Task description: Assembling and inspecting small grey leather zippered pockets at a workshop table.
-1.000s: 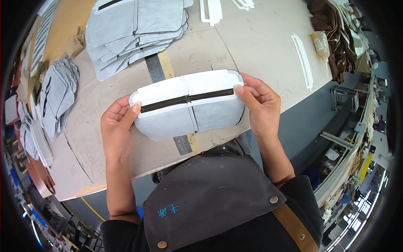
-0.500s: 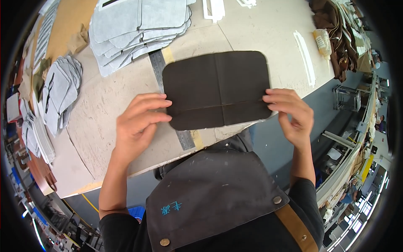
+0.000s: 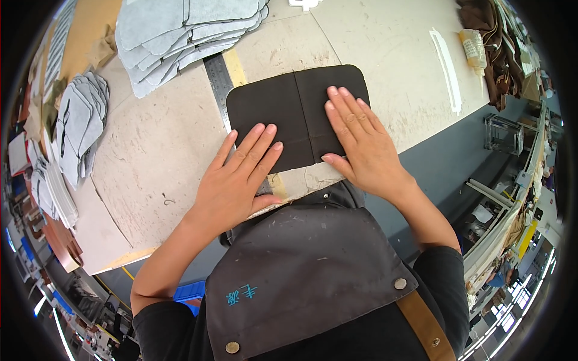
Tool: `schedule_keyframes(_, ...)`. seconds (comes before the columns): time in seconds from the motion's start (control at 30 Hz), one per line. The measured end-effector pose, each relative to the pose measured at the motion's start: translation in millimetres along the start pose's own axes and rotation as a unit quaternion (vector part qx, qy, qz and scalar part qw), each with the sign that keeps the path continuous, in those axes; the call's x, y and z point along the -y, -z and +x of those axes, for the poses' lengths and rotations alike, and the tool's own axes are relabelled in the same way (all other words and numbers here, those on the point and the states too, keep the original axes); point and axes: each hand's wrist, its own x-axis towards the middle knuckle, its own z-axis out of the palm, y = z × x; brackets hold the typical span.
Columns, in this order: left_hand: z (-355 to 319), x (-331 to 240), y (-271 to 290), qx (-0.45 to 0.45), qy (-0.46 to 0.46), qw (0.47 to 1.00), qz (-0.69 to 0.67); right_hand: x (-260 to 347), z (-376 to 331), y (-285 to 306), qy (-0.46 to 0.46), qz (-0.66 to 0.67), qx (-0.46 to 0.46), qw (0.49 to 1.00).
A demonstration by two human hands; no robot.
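Note:
A dark brown panel (image 3: 274, 99) with rounded corners, leather-like, lies flat near the front edge of the worktable. A seam or crease runs down its middle. Flat on its lower left part rests my left hand (image 3: 244, 165), fingers stretched out and thumb pointing toward the table edge. My right hand (image 3: 364, 141) lies over the panel's right side, fingers extended and close together, thumb at the lower edge. Neither hand grips anything. Beneath the panel's left side passes a steel ruler (image 3: 218, 77), partly covered, beside a yellowish strip (image 3: 235, 66).
A large stack of pale grey pieces (image 3: 186, 36) stands at the far left, with smaller grey pieces (image 3: 81, 123) nearer the left edge. White strip (image 3: 445, 72), glue bottle (image 3: 472, 49) and brown material (image 3: 500, 54) lie at the right of the worktable (image 3: 385, 48).
Both hands have gone from the panel's side edges to lying flat on top of it. The panel now rests on the table, slightly farther left in view.

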Motion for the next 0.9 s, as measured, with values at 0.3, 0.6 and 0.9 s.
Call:
schedule_keyframes(0.3, -6, 19, 0, -0.071, -0.013, 0.996, -0.045, -16, -23, 2, -0.061, 0.011, -0.05, 0.997)
schedule_keyframes(0.6, 0, 31, 9, -0.174, -0.186, 0.96, 0.115, -25, -31, 16, -0.034, 0.143, -0.086, 0.985)
schedule_keyframes(0.9, 12, 15, 52, -0.311, 0.183, 0.753, -0.55, -8, -32, 36, -0.213, 0.549, -0.178, 0.788)
